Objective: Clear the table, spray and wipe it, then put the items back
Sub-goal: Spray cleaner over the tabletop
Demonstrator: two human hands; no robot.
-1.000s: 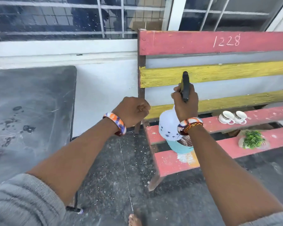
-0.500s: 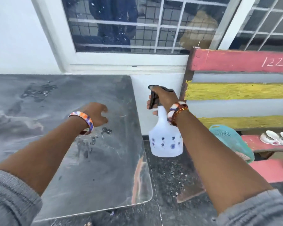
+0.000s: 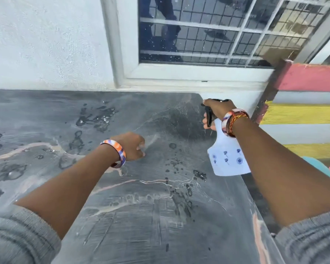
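Observation:
The dark grey table [image 3: 137, 216] fills the lower view, its top streaked with wet patches and droplets. My right hand [image 3: 217, 111] grips the black trigger head of a white spray bottle [image 3: 228, 159] with small blue flower prints, held above the table's right side with the nozzle pointing left; a faint mist fans out over the far right of the top. My left hand [image 3: 131, 147] hovers over the middle of the table, fingers curled in with nothing in them. Both wrists wear orange and white bangles.
A white wall and a barred window [image 3: 208, 29] stand behind the table. To the right is a bench with pink and yellow slats [image 3: 303, 113], and a teal basket [image 3: 324, 172] peeks out behind my right forearm.
The view has swung left from the bench onto the table. My right hand has carried the spray bottle from the bench to above the table's right side. My left hand now hangs over the table.

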